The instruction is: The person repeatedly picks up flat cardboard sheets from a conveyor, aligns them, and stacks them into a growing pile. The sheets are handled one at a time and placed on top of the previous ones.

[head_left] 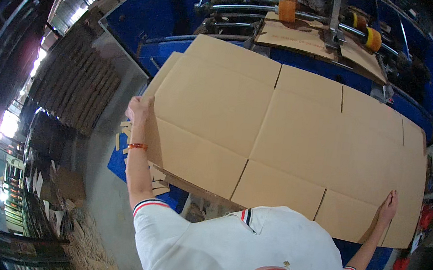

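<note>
A large flat brown cardboard box blank, creased and slotted, lies spread in front of me across a blue machine bed. At its left edge my left hand is closed, fingers curled round the board. My right hand rests on top of the blank near its front right corner, fingers stretched out; part of its palm side is hidden. Another cardboard layer peeks out beneath the blank's left edge.
Beyond the blank stands a blue machine with metal shafts and orange rollers; more cardboard lies under them. Small cardboard offcuts sit by the left front. Stacked board and floor scraps are at left.
</note>
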Demonstrator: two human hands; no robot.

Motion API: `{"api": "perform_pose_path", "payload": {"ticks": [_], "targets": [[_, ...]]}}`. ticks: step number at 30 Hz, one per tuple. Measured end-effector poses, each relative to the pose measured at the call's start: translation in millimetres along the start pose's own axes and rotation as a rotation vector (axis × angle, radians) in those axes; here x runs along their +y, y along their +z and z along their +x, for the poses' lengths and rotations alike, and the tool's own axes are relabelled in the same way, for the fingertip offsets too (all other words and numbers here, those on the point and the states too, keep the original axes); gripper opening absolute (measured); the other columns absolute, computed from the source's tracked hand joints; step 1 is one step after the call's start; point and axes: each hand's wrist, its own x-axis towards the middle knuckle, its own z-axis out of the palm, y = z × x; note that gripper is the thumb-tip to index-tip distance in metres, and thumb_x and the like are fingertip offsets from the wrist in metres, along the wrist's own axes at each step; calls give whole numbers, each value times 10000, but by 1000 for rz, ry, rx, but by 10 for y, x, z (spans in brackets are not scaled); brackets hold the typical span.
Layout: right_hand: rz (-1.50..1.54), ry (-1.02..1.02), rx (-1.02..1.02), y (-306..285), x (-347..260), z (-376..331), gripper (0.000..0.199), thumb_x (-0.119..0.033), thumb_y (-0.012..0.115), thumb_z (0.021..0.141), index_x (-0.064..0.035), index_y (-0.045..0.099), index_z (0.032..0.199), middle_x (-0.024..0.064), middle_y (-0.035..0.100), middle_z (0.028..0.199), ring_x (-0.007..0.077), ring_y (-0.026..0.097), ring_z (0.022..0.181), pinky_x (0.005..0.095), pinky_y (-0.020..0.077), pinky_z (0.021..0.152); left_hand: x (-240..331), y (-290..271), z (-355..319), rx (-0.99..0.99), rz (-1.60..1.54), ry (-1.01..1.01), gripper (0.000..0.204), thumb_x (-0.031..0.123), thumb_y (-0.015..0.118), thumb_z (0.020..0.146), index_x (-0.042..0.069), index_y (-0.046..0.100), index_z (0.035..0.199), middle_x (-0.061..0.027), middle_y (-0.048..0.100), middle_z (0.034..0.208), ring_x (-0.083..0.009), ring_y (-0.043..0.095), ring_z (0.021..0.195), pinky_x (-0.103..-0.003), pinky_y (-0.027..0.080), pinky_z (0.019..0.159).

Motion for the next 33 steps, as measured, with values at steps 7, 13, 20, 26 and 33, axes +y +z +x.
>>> {"api": "perform_pose_path", "payload": {"ticks": [7, 13, 20, 26, 33], "targets": [[-67, -10, 21, 26, 21, -22, 343, -207, 464, 964, 2, 569, 1216, 176, 497, 1348, 317, 466, 1251, 393, 376, 1045, 905, -998, -178, 270, 313, 379, 359, 324, 770, 704, 76, 628, 921, -100, 655, 946, -260, 577, 985, -379, 312, 945], [-175, -45, 41, -100, 96, -295, 410, -272, 465, 962, 22, 542, 1237, 203, 490, 1341, 352, 458, 1244, 406, 352, 1056, 1253, -2112, -207, -486, -191, 480, 467, 295, 720, 797, -30, 571, 1098, -111, 672, 951, -225, 655, 791, -363, 499, 689], [-531, 755, 277, -257, 214, -853, 610, -415, 577, 883, 12, 477, 1308, 234, 461, 1358, 365, 452, 1247, 447, 338, 1050, 820, -2058, -2009, -682, -1573, 509, 628, 283, 569, 895, -60, 333, 1365, -173, 571, 1216, -205, 552, 1118, -347, 426, 955], [1304, 1097, 465, -358, 1741, -1063, 619, -397, 601, 885, -1, 440, 1333, 152, 506, 1327, 300, 505, 1185, 423, 409, 987, 351, -1196, -2479, -346, -433, 477, 495, 102, 607, 844, -46, 425, 1280, -150, 570, 1171, -213, 535, 1074, -356, 418, 938], [1568, 1010, 584, -406, 1723, -1137, 484, -327, 592, 909, -14, 515, 1271, 118, 544, 1278, 263, 537, 1128, 404, 449, 946, 826, -1300, -1647, -563, -828, 232, 288, -11, 652, 805, -51, 576, 1080, -113, 624, 1003, -221, 559, 941, -363, 441, 864]]}}
